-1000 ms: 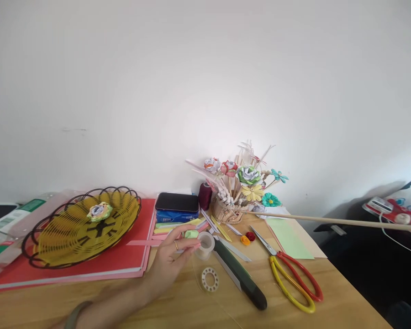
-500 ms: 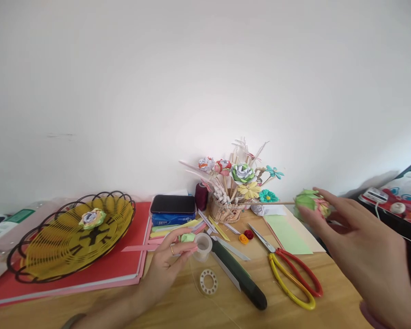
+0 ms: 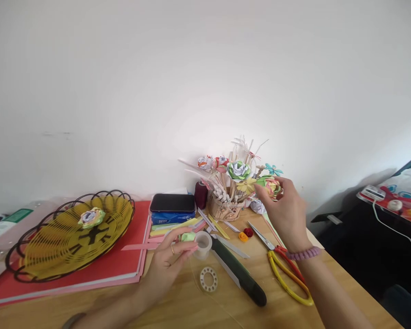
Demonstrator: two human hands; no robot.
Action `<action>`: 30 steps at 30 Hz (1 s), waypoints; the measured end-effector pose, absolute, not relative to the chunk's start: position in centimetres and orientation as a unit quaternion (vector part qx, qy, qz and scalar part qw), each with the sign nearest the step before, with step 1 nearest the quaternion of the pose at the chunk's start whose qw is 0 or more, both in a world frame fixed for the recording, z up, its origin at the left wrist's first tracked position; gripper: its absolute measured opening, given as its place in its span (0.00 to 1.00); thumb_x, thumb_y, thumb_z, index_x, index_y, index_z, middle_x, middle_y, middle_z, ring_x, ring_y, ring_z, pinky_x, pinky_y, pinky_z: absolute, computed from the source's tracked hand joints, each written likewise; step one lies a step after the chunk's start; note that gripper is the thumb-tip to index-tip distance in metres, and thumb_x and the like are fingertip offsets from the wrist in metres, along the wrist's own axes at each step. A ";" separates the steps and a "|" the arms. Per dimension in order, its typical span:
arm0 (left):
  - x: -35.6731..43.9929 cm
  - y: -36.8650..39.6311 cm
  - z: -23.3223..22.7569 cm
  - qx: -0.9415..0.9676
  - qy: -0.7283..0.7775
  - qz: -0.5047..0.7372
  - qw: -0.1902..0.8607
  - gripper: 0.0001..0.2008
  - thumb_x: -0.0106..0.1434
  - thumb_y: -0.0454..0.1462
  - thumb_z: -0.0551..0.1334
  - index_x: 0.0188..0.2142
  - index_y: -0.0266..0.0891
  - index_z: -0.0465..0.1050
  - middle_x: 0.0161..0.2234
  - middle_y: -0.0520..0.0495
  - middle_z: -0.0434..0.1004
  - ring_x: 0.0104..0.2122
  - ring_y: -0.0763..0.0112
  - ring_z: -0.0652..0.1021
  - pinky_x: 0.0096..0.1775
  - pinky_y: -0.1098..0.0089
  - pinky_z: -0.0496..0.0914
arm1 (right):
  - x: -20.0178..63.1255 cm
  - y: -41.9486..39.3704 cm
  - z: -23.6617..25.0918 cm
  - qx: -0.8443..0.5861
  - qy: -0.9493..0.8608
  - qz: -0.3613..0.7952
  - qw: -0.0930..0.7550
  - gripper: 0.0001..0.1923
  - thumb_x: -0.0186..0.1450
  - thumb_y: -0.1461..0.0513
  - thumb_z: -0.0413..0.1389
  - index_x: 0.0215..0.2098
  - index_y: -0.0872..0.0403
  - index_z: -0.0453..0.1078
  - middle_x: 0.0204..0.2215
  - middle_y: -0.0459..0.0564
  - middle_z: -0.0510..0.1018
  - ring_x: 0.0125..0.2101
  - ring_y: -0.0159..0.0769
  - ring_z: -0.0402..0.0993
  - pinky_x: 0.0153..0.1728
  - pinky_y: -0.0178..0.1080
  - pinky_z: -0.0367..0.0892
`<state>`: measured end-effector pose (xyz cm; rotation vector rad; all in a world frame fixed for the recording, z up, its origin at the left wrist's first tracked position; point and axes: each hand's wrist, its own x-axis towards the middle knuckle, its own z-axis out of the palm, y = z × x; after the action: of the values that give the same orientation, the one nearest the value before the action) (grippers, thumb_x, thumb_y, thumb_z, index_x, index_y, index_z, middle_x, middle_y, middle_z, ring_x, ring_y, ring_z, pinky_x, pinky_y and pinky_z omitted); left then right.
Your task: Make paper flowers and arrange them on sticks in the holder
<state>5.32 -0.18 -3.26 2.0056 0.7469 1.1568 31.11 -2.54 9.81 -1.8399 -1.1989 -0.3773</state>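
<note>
My right hand point(image 3: 285, 208) is closed on a pink, yellow and green paper flower point(image 3: 272, 183), at the right side of a small basket point(image 3: 222, 210) filled with paper flowers. Most of that flower's stick is hidden among the other blooms. At lower centre, my left hand point(image 3: 171, 256) has its fingers curled round a folded light green paper piece point(image 3: 187, 236). Its fingertips are by a clear tape roll point(image 3: 202, 245). Just below lies a white ring with holes point(image 3: 208, 279). Beneath my right forearm are scissors point(image 3: 287, 274) with red and yellow handles.
To the left, a yellow woven tray point(image 3: 55, 246) with one paper flower sits on red paper point(image 3: 123, 260). A phone point(image 3: 173, 203) rests on a blue pack point(image 3: 173, 217). A dark green cutter point(image 3: 239, 274), paper strips and two small rolled flowers point(image 3: 243, 236) lie around the middle.
My right hand has moved left with the paper flower, from the right side of the table to the basket. My left hand has stayed nearly still.
</note>
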 end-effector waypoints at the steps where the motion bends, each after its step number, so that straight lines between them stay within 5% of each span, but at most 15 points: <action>1: 5.3 -0.2 -3.2 0.773 0.287 0.447 0.346 0.11 0.62 0.35 0.56 0.41 0.50 0.75 0.50 0.46 0.67 0.49 0.66 0.70 0.50 0.62 0.65 | 31.4 -2.6 9.6 -0.742 -0.481 -0.123 0.451 0.30 0.55 0.46 0.54 0.48 0.57 0.65 0.33 0.55 0.75 0.30 0.44 0.72 0.32 0.45 0.67; 6: 5.4 -0.2 -3.1 0.772 0.287 0.450 0.344 0.11 0.61 0.35 0.56 0.40 0.49 0.75 0.50 0.45 0.68 0.49 0.65 0.71 0.49 0.61 0.66 | 32.7 -3.1 7.7 -0.660 -0.513 0.060 0.545 0.39 0.53 0.50 0.59 0.59 0.51 0.51 0.43 0.54 0.73 0.35 0.42 0.75 0.34 0.43 0.70; 9: 5.4 -0.2 -3.3 0.773 0.278 0.450 0.350 0.11 0.61 0.35 0.56 0.40 0.48 0.75 0.50 0.45 0.67 0.49 0.65 0.70 0.50 0.61 0.66 | 32.9 -2.8 6.6 -0.642 -0.536 0.122 0.535 0.29 0.53 0.52 0.59 0.50 0.54 0.62 0.42 0.54 0.76 0.37 0.43 0.75 0.37 0.43 0.70; 19: 5.5 -0.5 -3.0 0.777 0.281 0.445 0.345 0.11 0.61 0.35 0.56 0.39 0.47 0.75 0.50 0.44 0.68 0.49 0.64 0.71 0.48 0.61 0.67 | 32.1 0.2 4.1 -0.719 -0.547 -0.012 0.429 0.14 0.59 0.53 0.52 0.27 0.56 0.71 0.25 0.53 0.78 0.27 0.41 0.73 0.27 0.40 0.65; 25: 5.6 -0.5 -2.7 0.775 0.286 0.446 0.344 0.11 0.61 0.35 0.57 0.39 0.47 0.76 0.50 0.44 0.69 0.48 0.64 0.72 0.48 0.61 0.67 | 32.5 0.5 3.0 -0.760 -0.549 -0.089 0.336 0.11 0.64 0.56 0.51 0.33 0.57 0.69 0.31 0.46 0.75 0.30 0.31 0.71 0.33 0.39 0.68; 30: 5.7 -0.6 -2.5 0.769 0.283 0.456 0.348 0.10 0.61 0.35 0.57 0.38 0.46 0.76 0.48 0.43 0.70 0.47 0.64 0.72 0.46 0.62 0.68 | 32.6 0.9 2.3 -0.772 -0.564 -0.101 0.275 0.11 0.65 0.58 0.51 0.41 0.57 0.68 0.37 0.49 0.74 0.34 0.33 0.72 0.35 0.40 0.69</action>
<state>5.73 -0.60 -2.55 1.9937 0.7327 1.1819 32.57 0.88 2.27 -2.0743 -1.5158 -0.2718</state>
